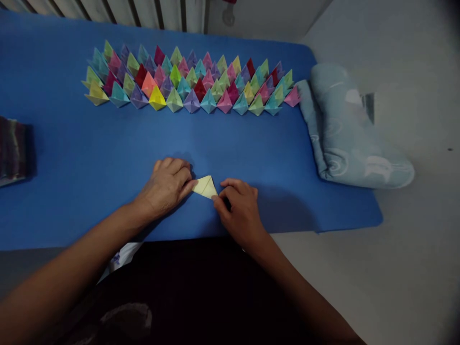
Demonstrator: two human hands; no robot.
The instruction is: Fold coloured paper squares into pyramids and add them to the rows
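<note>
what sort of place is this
Probably a room in a home: folded cloth, perhaps a blanket, at the right end of a blue surface that bears rows of folded paper shapes, with pale slats behind.

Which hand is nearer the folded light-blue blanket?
Right. The right hand is left of the light-blue blanket; the left hand is farther left, across the folded pale-yellow paper.
</note>
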